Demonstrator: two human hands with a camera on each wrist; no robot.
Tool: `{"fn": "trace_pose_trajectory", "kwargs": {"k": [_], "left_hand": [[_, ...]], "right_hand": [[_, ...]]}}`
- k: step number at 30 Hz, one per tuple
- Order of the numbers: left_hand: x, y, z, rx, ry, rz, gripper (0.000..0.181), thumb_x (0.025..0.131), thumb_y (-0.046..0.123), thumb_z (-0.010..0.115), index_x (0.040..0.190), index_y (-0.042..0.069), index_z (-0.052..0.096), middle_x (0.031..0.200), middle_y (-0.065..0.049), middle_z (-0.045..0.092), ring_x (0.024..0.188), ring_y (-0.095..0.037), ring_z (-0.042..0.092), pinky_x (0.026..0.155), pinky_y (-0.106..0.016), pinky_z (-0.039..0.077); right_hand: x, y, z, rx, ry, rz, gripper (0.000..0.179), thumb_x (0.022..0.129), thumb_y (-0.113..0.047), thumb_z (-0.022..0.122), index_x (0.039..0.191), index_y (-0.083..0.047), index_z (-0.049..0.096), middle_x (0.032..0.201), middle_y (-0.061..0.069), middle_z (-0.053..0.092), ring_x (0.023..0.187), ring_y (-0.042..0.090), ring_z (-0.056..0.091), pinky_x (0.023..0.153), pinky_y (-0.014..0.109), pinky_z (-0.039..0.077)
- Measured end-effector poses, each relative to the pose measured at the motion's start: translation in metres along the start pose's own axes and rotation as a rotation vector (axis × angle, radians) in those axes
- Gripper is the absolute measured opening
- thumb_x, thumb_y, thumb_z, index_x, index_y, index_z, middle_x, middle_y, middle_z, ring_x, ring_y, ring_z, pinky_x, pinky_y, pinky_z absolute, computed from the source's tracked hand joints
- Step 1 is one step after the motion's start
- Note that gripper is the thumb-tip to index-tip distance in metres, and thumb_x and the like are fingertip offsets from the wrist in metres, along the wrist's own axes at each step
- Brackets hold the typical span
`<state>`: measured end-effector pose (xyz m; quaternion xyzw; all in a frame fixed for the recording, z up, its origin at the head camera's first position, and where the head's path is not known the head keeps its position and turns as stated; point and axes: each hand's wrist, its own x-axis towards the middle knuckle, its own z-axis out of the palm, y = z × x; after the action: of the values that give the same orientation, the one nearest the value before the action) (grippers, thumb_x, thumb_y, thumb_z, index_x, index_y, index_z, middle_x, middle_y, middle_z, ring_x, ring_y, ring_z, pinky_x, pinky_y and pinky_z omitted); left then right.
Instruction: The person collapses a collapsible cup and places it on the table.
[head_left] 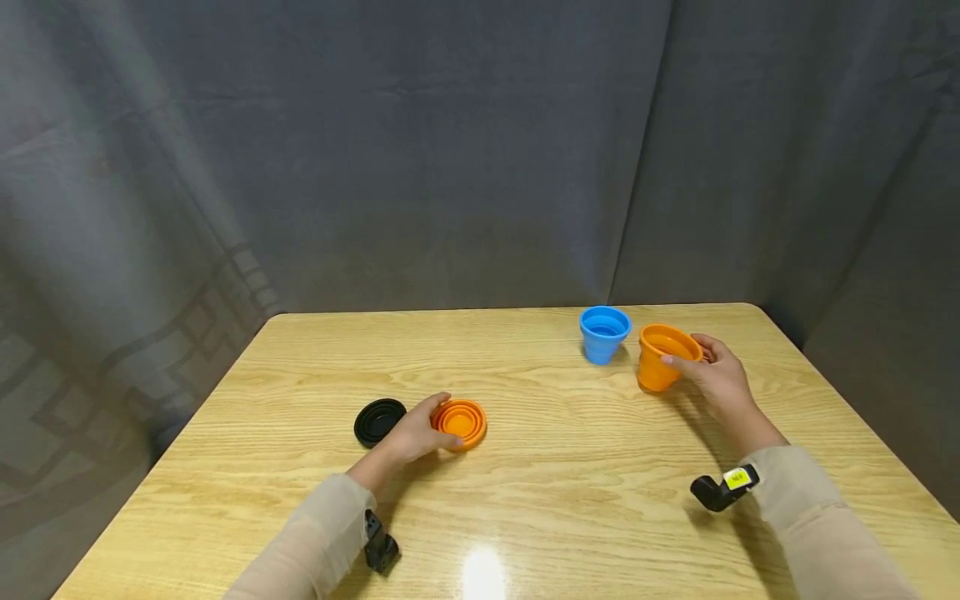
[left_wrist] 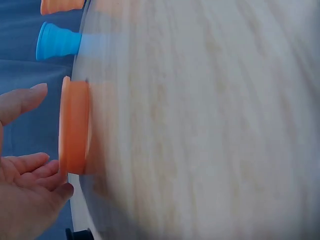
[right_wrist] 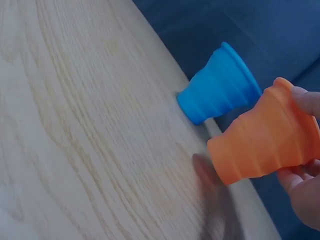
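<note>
At the right, my right hand (head_left: 722,385) grips an expanded orange collapsible cup (right_wrist: 265,137) near its rim, thumb on one side and fingers on the other. The cup leans slightly, its base close over the table. An expanded blue collapsible cup (head_left: 602,337) stands upright just left of it. My left hand (head_left: 412,432) is around a flattened orange collapsible cup (head_left: 465,423) lying on the table. In the left wrist view its thumb is spread apart from this flat cup, and its other fingers are at the lower rim. A flattened black cup (head_left: 377,422) lies left of that hand.
The wooden table (head_left: 555,500) has its back edge close behind the blue cup. A grey curtain (head_left: 450,167) hangs behind and along both sides. A small black wrist camera (head_left: 720,492) sits on the right sleeve, and another black camera (head_left: 381,546) on the left sleeve.
</note>
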<state>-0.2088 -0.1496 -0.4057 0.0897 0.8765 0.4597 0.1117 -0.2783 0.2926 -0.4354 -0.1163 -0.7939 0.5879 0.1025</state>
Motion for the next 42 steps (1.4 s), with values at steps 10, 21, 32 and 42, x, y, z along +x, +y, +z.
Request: {"fn": "trace_pose_trajectory", "kwargs": {"k": [10,21,32,42], "left_hand": [[-0.005,0.009,-0.001,-0.014,0.020,0.035,0.069,0.073,0.019,0.069,0.132,0.007,0.033,0.134,-0.014,0.031,0.121,-0.031,0.026,0.095,-0.049,0.025],[-0.012,0.019,0.006,-0.058,0.020,0.132,0.066,0.076,0.025,0.067,0.131,0.008,0.035,0.133,-0.013,0.033,0.119,-0.030,0.030,0.093,-0.048,0.027],[-0.018,0.031,0.017,-0.091,-0.037,0.201,0.062,0.078,0.025,0.064,0.131,0.011,0.034,0.134,-0.010,0.032,0.121,-0.036,0.025,0.095,-0.050,0.023],[-0.026,0.049,0.023,-0.086,-0.076,0.286,0.057,0.080,0.017,0.062,0.129,0.003,0.035,0.132,-0.013,0.035,0.120,-0.034,0.028,0.096,-0.046,0.024]], "right_hand": [[-0.047,-0.044,0.002,0.076,-0.099,0.031,0.082,0.072,-0.036,0.067,0.136,-0.009,0.023,0.133,0.013,0.028,0.111,0.020,0.034,0.090,0.022,0.036],[-0.032,-0.005,0.024,0.227,-0.207,-0.107,0.069,0.072,-0.031,0.069,0.129,-0.013,0.033,0.123,0.008,0.037,0.104,0.020,0.040,0.075,0.010,0.041],[-0.113,-0.096,0.048,0.294,-0.398,-0.128,0.060,0.080,-0.011,0.062,0.126,0.007,0.028,0.109,0.008,0.044,0.091,0.007,0.049,0.079,0.014,0.040],[-0.125,-0.097,0.075,0.300,-0.482,-0.118,0.059,0.079,-0.009,0.062,0.126,0.007,0.030,0.117,0.019,0.043,0.094,0.012,0.050,0.081,0.018,0.040]]}}
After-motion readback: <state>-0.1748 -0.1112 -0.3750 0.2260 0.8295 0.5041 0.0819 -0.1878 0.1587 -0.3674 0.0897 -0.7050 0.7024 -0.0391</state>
